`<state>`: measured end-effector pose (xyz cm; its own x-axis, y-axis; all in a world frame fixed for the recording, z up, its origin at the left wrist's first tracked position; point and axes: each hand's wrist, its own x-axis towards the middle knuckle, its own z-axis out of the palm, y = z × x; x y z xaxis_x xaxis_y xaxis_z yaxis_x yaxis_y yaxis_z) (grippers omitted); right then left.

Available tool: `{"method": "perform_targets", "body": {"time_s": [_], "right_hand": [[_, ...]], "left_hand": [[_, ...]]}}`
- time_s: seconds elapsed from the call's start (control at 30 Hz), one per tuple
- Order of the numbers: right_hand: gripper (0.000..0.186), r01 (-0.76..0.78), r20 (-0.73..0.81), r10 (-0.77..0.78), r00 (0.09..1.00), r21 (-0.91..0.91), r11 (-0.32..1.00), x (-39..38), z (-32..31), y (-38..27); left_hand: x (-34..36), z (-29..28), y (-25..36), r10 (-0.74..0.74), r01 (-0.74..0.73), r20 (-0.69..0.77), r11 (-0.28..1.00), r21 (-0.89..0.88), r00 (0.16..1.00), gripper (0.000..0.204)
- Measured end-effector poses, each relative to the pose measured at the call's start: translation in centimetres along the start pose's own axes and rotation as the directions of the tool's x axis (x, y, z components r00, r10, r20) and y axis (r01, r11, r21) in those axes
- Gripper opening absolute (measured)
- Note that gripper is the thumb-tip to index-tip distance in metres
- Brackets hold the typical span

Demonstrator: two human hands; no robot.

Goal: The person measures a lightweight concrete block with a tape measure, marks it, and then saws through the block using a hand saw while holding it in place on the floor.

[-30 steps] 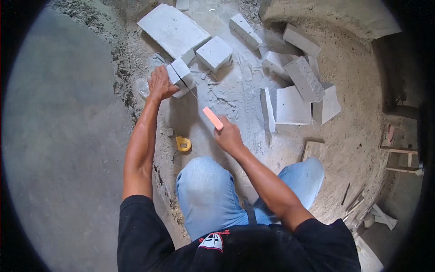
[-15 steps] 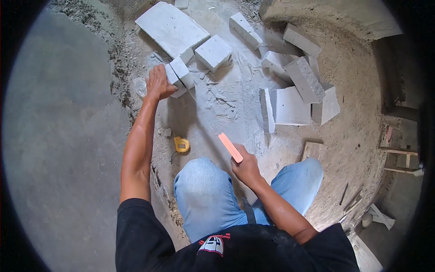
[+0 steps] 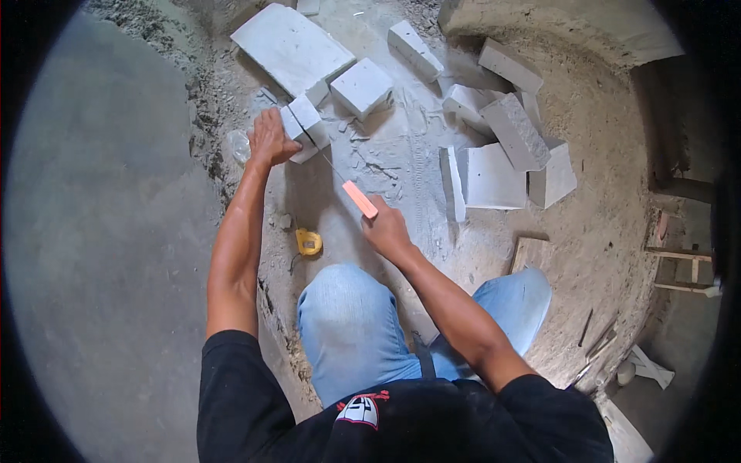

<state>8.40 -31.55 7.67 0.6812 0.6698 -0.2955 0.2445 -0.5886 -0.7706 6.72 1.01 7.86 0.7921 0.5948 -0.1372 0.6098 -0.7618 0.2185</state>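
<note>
A hand saw with an orange handle point(image 3: 360, 199) is in my right hand point(image 3: 386, 230), fingers wrapped round its grip. Its thin blade runs up and left into a dark cut across a light grey concrete block point(image 3: 307, 113). My left hand point(image 3: 270, 140) is clamped on the near left end of that block, with the thumb along its front. Behind the cut piece lies a large flat slab point(image 3: 289, 42), and a smaller block point(image 3: 361, 88) sits just to its right. The saw's teeth are too fine to make out.
Several cut blocks point(image 3: 494, 179) are heaped at the right, one leaning on another. A yellow tape measure point(image 3: 309, 242) lies on the dusty ground before my left knee. A clear plastic piece point(image 3: 238, 147) is beside my left hand, and a wooden board point(image 3: 531, 252) by my right knee.
My right hand has pushed the saw forward and to the left, so its handle is nearer the block. My left hand stays on the block.
</note>
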Motion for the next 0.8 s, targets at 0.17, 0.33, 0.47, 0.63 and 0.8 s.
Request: {"method": "perform_targets", "body": {"time_s": [0.17, 0.33, 0.47, 0.63, 0.8], "right_hand": [[0.036, 0.069, -0.011, -0.069, 0.998, 0.122, 0.99, -6.3, -1.5, -0.9], [0.035, 0.015, -0.011, -0.015, 1.0, -0.015, 1.0, -0.5, 0.3, 0.1], [0.037, 0.009, 0.012, -0.011, 1.0, 0.136, 0.991, -7.2, -1.5, -1.5], [0.036, -0.036, -0.004, 0.036, 0.999, -0.028, 0.999, -0.9, 0.1, -0.6], [0.038, 0.036, 0.013, -0.037, 0.999, 0.121, 0.992, -6.9, -0.8, -1.2]], "left_hand": [[-0.8, -1.3, -2.3, -0.026, 0.026, -0.015, 0.999, 0.033, 1.0, 0.073], [-0.2, 0.0, 0.5, -0.023, 0.023, 0.023, 1.0, 0.008, 0.999, 0.071], [-1.1, -1.8, -2.0, -0.058, 0.058, 0.003, 0.997, 0.052, 0.998, 0.069], [0.1, -0.5, 0.1, -0.022, 0.023, -0.025, 0.999, 0.029, 0.999, 0.07], [-1.5, -1.2, -2.6, -0.02, 0.022, -0.033, 0.999, 0.046, 0.999, 0.072]]}}
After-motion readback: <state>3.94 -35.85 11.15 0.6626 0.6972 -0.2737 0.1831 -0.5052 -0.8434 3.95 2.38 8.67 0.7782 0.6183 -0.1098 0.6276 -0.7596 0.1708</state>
